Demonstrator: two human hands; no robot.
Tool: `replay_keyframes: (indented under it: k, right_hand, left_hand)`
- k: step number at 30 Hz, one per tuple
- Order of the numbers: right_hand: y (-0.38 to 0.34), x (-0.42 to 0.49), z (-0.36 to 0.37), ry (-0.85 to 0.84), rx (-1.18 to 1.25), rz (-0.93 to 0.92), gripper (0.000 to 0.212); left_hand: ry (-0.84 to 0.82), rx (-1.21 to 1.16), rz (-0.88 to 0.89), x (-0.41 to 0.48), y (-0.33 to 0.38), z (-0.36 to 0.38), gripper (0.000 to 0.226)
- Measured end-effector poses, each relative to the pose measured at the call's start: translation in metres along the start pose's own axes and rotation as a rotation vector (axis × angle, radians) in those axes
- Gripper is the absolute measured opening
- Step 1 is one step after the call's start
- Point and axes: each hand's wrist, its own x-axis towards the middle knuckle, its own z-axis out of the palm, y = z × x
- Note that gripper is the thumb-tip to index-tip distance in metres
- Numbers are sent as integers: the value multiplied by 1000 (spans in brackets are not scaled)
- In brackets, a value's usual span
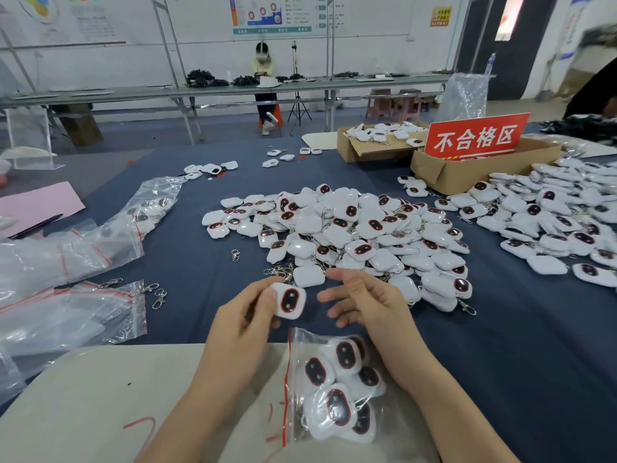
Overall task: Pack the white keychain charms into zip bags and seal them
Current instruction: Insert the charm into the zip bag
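My left hand [245, 317] pinches one charm [289, 300] at lower centre of the frame, dark face toward me, thumb on its left side. My right hand [364, 304] hovers just right of it, fingers loosely spread, holding nothing. The bag [295, 349] lies below both hands with several charms inside, red zip strip at its left edge; the loose pile [350, 228] lies at centre.

- A white wall [133, 25] spans 10 to 1 o'clock, with posters [273, 15] at 12.
- A long metal workbench [217, 91] runs below it, with pink stools [394, 103] at 1 o'clock.
- Grey floor [133, 135] lies at 11 o'clock.
- A blue-covered table [187, 248] fills the foreground.
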Motion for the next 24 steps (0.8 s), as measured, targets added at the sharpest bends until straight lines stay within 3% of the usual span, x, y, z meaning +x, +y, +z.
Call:
replay_keyframes:
  k: [4,9,12,16,20,24]
  right_hand:
    - [-3,-2,1,-59,-54,-11,26]
    - [-7,-3,3,-89,-100,-67,24]
    - [-6,-4,1,-124,-254,-97,22]
    - [0,-5,-1,-278,-529,-4,15]
    - [9,-8,6,-324,-655,-18,22]
    - [10,-7,8,-315,-647,-83,13]
  left_hand:
    - [43,154,-71,-20,-8,-33,22]
    - [-38,260,-111,-37,-11,-53,19]
    - [-178,149,-211,-39,-7,-50,17]
    - [-316,-33,-369,-38,-1,-47,20]
    - [-336,-98,-407,-40,1,-40,22]
    - [-268,-58,-404,-38,0,-29,11]
